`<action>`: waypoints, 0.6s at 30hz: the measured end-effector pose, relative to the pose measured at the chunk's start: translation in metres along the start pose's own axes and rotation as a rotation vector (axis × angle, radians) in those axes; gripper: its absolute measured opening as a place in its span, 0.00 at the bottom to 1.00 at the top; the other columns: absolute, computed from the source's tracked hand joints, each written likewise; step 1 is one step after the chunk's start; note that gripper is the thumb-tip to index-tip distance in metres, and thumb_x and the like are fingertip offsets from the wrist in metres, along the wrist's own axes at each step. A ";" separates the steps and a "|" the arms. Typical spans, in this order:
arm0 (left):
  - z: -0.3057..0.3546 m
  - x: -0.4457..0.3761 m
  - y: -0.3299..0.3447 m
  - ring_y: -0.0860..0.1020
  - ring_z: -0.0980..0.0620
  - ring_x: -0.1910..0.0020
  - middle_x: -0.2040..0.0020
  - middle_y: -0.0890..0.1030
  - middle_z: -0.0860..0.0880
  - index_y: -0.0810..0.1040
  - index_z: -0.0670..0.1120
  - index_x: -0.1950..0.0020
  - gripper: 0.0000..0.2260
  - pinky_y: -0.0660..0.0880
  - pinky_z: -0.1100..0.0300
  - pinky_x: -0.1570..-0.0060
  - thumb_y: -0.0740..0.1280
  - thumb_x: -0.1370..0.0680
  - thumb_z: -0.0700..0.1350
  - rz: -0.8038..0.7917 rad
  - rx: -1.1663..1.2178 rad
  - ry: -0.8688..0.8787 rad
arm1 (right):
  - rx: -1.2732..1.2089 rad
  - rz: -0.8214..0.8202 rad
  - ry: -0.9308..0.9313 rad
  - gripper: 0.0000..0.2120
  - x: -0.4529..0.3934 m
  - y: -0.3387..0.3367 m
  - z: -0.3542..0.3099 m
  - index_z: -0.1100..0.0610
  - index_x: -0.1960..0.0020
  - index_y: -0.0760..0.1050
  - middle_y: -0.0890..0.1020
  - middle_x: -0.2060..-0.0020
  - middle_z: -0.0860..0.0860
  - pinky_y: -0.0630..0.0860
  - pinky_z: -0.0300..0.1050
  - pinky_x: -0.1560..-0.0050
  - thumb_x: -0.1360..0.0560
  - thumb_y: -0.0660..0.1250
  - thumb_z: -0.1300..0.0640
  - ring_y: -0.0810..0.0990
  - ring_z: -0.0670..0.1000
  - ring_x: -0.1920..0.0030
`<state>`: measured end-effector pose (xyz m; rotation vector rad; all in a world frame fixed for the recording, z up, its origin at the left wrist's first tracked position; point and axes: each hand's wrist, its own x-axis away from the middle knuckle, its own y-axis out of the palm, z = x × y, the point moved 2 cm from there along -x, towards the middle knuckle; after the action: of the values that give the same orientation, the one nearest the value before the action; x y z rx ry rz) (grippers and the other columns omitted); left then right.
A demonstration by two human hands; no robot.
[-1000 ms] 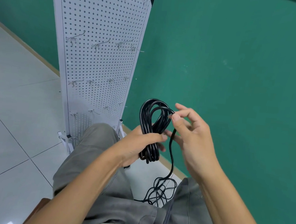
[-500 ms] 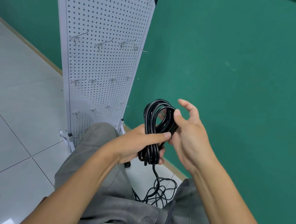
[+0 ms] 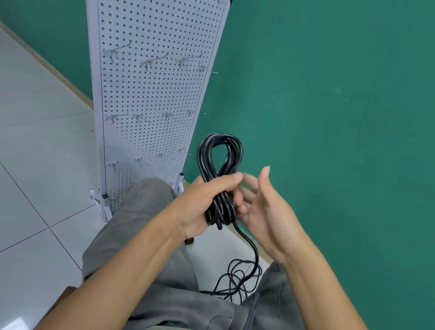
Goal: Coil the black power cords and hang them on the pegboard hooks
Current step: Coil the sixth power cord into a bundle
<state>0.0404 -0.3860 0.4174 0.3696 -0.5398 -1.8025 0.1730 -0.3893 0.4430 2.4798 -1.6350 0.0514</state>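
1. Nearest, between my knees, the uncoiled tail of the cord [image 3: 242, 277] lies in loose tangled loops on the floor [image 3: 22, 171].
2. Above it, my left hand [image 3: 201, 203] grips the coil [image 3: 219, 170] at its waist, thumb and fingers curled round the bundled strands; the upper loop stands free above the fist.
3. Just beside, my right hand [image 3: 267, 213] is spread, fingers apart and blurred, holding nothing that I can make out.
4. Step in hand, as I judge it: coiling, unfinished. The next move calls for the right hand to catch the trailing strand and lay another turn.
5. Farthest, the pegboard [image 3: 149, 90] stands upright against the wall, its hooks [image 3: 152, 62] bare.
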 end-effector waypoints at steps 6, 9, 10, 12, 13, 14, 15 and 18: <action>0.017 0.000 -0.025 0.79 0.50 0.68 0.67 0.76 0.49 0.73 0.48 0.65 0.16 0.75 0.51 0.51 0.68 0.18 0.49 0.218 0.109 0.076 | 0.354 -0.014 0.095 0.38 0.004 0.004 0.041 0.57 0.35 0.79 0.87 0.47 0.56 0.77 0.48 0.34 0.22 0.44 0.32 0.86 0.55 0.46; 0.027 0.000 -0.033 0.81 0.50 0.68 0.68 0.78 0.48 0.75 0.43 0.60 0.13 0.81 0.51 0.47 0.69 0.18 0.46 0.364 0.207 0.153 | 0.334 0.022 0.079 0.26 0.009 -0.003 0.046 0.64 0.43 0.81 0.87 0.54 0.59 0.80 0.45 0.43 0.17 0.56 0.43 0.86 0.57 0.54; 0.029 0.000 -0.037 0.82 0.49 0.67 0.68 0.78 0.48 0.75 0.42 0.58 0.12 0.83 0.52 0.48 0.69 0.18 0.46 0.412 0.241 0.178 | 0.349 0.012 0.073 0.21 0.012 -0.005 0.047 0.66 0.47 0.81 0.87 0.56 0.60 0.80 0.45 0.44 0.16 0.59 0.50 0.86 0.56 0.53; 0.031 -0.001 -0.046 0.82 0.50 0.68 0.69 0.78 0.48 0.76 0.41 0.56 0.11 0.84 0.53 0.50 0.70 0.18 0.45 0.509 0.251 0.209 | 0.425 -0.016 0.050 0.16 0.016 -0.007 0.047 0.70 0.52 0.81 0.85 0.60 0.59 0.80 0.44 0.45 0.16 0.61 0.59 0.85 0.53 0.47; 0.031 -0.002 -0.050 0.82 0.50 0.68 0.69 0.78 0.49 0.76 0.41 0.56 0.10 0.83 0.52 0.51 0.70 0.18 0.46 0.551 0.231 0.218 | 0.467 -0.024 0.040 0.14 0.018 -0.007 0.047 0.70 0.53 0.81 0.85 0.62 0.56 0.79 0.43 0.45 0.16 0.62 0.61 0.85 0.53 0.47; 0.030 -0.003 -0.052 0.81 0.50 0.69 0.70 0.78 0.49 0.76 0.42 0.56 0.10 0.83 0.52 0.52 0.70 0.18 0.46 0.582 0.202 0.225 | 0.505 -0.025 0.031 0.12 0.020 -0.005 0.045 0.68 0.51 0.81 0.83 0.64 0.53 0.79 0.42 0.47 0.16 0.63 0.62 0.84 0.53 0.52; 0.028 -0.003 -0.054 0.81 0.50 0.69 0.70 0.78 0.50 0.76 0.42 0.56 0.11 0.82 0.52 0.54 0.70 0.18 0.46 0.607 0.158 0.230 | 0.560 -0.030 0.014 0.10 0.022 -0.003 0.041 0.65 0.49 0.82 0.82 0.65 0.51 0.78 0.41 0.50 0.17 0.63 0.62 0.81 0.51 0.59; 0.022 -0.007 -0.055 0.82 0.45 0.65 0.71 0.79 0.50 0.77 0.44 0.63 0.15 0.77 0.51 0.55 0.70 0.18 0.48 0.633 -0.006 0.229 | 0.852 -0.091 -0.099 0.10 0.024 0.005 0.028 0.63 0.50 0.79 0.76 0.64 0.58 0.70 0.46 0.59 0.16 0.62 0.58 0.71 0.46 0.65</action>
<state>-0.0133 -0.3630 0.4068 0.3465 -0.4275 -1.1355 0.1764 -0.4174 0.4189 3.1835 -1.7897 0.7735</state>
